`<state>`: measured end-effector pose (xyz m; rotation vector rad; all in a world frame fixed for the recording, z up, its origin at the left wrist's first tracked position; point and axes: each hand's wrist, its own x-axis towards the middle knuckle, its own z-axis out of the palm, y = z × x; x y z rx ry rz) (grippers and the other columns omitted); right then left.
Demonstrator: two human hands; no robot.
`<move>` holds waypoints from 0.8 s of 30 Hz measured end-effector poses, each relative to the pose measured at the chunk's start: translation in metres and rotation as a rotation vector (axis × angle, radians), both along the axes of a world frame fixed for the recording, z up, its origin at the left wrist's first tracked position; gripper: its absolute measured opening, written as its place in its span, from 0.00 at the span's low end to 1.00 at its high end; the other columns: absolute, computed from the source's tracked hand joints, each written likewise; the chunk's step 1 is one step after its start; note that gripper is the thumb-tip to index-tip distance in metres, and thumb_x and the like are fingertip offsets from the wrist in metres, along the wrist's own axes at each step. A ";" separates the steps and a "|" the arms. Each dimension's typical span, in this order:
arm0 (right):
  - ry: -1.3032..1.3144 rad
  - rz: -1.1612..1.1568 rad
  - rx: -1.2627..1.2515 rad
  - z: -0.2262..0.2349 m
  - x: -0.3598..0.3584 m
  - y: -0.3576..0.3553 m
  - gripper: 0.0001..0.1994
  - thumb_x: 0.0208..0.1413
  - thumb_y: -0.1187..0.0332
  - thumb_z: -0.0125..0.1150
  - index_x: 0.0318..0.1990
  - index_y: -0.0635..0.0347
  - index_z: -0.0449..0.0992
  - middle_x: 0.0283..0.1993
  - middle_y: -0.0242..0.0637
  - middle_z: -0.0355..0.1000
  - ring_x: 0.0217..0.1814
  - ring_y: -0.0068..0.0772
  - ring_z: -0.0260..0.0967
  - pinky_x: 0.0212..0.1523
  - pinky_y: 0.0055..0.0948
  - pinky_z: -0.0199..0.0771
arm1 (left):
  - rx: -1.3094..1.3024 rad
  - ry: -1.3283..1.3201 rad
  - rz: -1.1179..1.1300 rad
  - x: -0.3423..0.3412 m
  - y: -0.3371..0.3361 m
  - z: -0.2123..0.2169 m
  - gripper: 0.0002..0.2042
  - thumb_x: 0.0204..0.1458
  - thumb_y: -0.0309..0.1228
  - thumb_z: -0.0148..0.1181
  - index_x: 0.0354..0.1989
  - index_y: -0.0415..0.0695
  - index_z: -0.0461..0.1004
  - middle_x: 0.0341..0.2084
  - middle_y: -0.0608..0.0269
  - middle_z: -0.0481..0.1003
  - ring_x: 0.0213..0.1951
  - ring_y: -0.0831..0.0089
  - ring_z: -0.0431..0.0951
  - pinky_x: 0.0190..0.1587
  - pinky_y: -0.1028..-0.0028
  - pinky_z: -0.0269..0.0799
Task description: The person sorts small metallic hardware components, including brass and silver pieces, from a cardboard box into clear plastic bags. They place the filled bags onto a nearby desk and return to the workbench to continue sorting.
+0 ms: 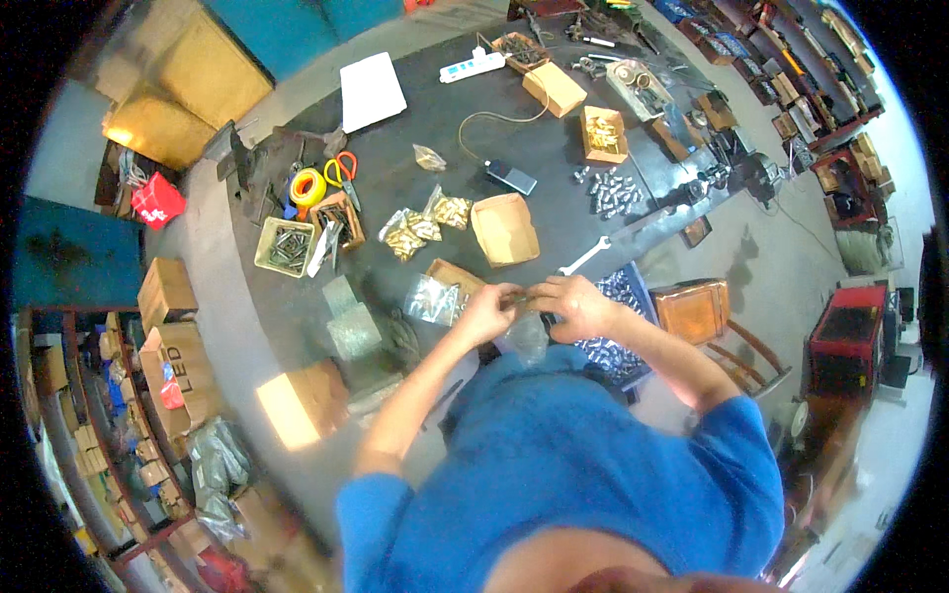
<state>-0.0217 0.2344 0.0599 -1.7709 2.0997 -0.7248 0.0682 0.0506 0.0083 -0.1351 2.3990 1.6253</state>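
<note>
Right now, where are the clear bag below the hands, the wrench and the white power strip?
Clear bag (527, 342): head view, on its film.
Wrench (585, 258): head view, middle of the shaft.
White power strip (472, 68): head view, top face.

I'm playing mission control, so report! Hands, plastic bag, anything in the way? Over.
Left hand and right hand: together, finger grip unclear. Clear plastic bag: just below them, contents unclear. Wrench: beyond right hand, not between hands and bag.

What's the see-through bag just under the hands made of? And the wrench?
The bag looks like thin, clear plastic: it's crinkly and see-through. The wrench is probably smooth metal, maybe steel, because it's pale and silvery.
</note>
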 end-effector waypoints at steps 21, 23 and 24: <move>-0.210 -0.134 0.185 -0.072 -0.105 -0.008 0.11 0.27 0.68 0.57 0.23 0.65 0.74 0.30 0.49 0.69 0.32 0.52 0.69 0.36 0.42 0.71 | -0.433 0.396 -0.055 -0.096 -0.001 0.011 0.07 0.45 0.27 0.56 0.34 0.42 0.71 0.31 0.58 0.71 0.30 0.58 0.75 0.29 0.64 0.71; -0.220 -0.176 0.150 -0.074 -0.111 -0.010 0.11 0.27 0.68 0.57 0.23 0.65 0.74 0.30 0.49 0.69 0.32 0.52 0.69 0.37 0.42 0.71 | -0.450 0.359 -0.139 -0.097 0.001 -0.001 0.08 0.44 0.27 0.56 0.35 0.42 0.72 0.32 0.59 0.71 0.31 0.57 0.75 0.31 0.63 0.71; -0.207 -0.159 0.113 -0.077 -0.112 -0.011 0.11 0.27 0.69 0.58 0.23 0.65 0.73 0.30 0.49 0.69 0.33 0.52 0.69 0.37 0.42 0.71 | -0.491 0.327 -0.154 -0.098 0.001 -0.010 0.08 0.44 0.27 0.55 0.35 0.42 0.72 0.33 0.59 0.72 0.31 0.57 0.75 0.32 0.62 0.71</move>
